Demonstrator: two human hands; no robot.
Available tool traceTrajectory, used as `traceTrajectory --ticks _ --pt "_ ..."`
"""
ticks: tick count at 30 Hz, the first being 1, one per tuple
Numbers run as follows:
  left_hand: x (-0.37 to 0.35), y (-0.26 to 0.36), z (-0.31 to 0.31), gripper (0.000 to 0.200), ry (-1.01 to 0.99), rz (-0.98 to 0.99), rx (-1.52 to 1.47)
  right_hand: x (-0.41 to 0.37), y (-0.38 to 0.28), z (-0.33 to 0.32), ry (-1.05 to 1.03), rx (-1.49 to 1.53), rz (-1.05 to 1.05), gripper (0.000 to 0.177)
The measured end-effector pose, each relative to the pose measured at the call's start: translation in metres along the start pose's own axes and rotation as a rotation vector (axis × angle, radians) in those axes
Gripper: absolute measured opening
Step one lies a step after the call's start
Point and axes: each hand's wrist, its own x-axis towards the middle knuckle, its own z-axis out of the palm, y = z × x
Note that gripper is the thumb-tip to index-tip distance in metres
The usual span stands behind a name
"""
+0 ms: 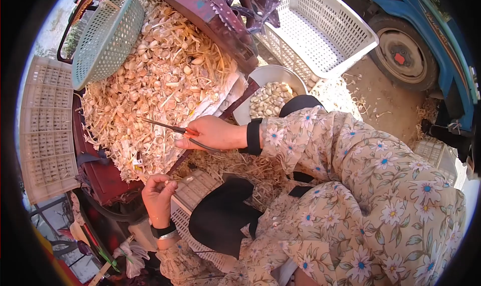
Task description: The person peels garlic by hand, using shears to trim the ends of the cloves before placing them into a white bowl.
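Note:
My right hand (215, 132) is wrapped around a pair of scissors (173, 127) with orange-red on the handles. Their dark, narrow blades point left over a heap of garlic cloves and dry skins (155, 80). Lower and to the left, my left hand (158, 195) is raised with thumb and fingertips pinched together. Something small and pale may be between them, but it is too small to make out. Beyond my right wrist, a metal bowl (244, 110) holds many garlic cloves (272, 98).
A green perforated basket (107, 38) leans on the heap's far left. White plastic crates stand at the left (47, 130) and at the back right (325, 33). A blue vehicle's wheel (403, 50) is at the right. Dry stalks and husks (225, 166) lie below my right hand.

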Motion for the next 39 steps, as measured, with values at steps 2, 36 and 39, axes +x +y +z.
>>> traceTrajectory --ticks 2,36,39 --pt "-0.013 -0.004 -0.007 0.012 -0.003 -0.098 0.151 0.000 0.000 0.000 -0.018 0.014 0.020 0.059" --pt "0.134 -0.074 -0.051 0.011 0.439 0.070 0.893 0.001 0.002 -0.004 0.029 0.054 -0.016 0.062" --pt "0.111 -0.051 -0.038 0.006 0.459 0.108 0.425 0.002 0.002 -0.004 0.007 0.104 0.019 0.061"
